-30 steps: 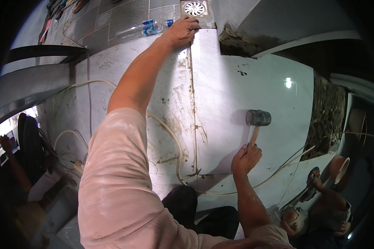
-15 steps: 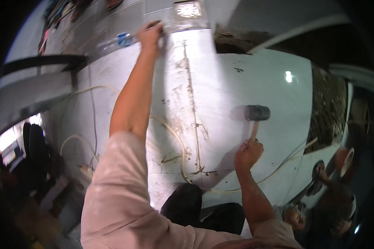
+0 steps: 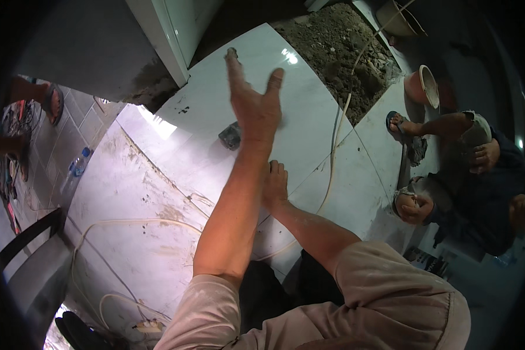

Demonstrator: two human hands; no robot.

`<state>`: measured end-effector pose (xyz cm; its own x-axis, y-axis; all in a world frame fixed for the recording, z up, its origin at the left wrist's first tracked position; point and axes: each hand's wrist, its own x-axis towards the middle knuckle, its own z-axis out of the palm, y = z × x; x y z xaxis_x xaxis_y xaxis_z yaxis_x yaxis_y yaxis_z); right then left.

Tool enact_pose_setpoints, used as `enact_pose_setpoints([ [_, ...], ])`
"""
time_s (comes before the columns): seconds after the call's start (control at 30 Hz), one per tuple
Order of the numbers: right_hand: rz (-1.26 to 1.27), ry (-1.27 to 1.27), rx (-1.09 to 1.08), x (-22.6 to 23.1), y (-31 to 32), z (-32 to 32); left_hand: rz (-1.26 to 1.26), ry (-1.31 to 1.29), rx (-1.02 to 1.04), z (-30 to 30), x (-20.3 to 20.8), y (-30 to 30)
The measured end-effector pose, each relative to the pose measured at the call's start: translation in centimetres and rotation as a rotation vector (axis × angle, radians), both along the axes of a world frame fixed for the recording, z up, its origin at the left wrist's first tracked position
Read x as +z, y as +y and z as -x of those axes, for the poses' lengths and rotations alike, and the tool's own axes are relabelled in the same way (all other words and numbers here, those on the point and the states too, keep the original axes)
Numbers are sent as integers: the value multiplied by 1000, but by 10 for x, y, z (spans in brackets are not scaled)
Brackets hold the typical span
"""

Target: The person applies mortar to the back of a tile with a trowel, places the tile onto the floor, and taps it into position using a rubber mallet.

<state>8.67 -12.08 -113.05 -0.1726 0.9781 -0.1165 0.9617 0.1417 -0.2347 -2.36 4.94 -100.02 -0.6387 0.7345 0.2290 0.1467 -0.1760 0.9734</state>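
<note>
The large white tiles [image 3: 186, 119] looked smooth and glossy, throwing back a bright glare on the far side, though dull, gritty smears roughened their left part. Dry, crumbly soil [image 3: 332, 52] lay matt beyond them. The head of the hammer [image 3: 230, 137] looked dark, matt and rubbery. The pale cable [image 3: 332, 160] had a smooth plastic skin, the bottle [image 3: 76, 166] at left was clear, shiny plastic, and the near shirt [image 3: 391, 280] was soft, matt, creased cloth.

A clear plastic bottle with a blue cap [image 3: 76, 165] lay on grey rectangular floor tiles [image 3: 70, 119]. A thin cream cable [image 3: 333, 153] crossed loose brown soil [image 3: 321, 55]; nearby, a round reddish-orange bucket [image 3: 416, 87] sat close to a co-worker's foot in a dark sandal [image 3: 408, 126].
</note>
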Motion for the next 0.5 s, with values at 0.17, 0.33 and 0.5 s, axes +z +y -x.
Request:
enact_pose_setpoints([
  [0.17, -121, -46, 6, -23, -19, 0, 477, -123, 96, 73, -59, -115],
  [0.33, -153, -2, 37, -14, -21, 15, 809, 752, -77, 170, -145, -270],
  [0.5, 222, 434, -30, 7, -4, 2, 1115, 900, -465, 157, -107, -261],
])
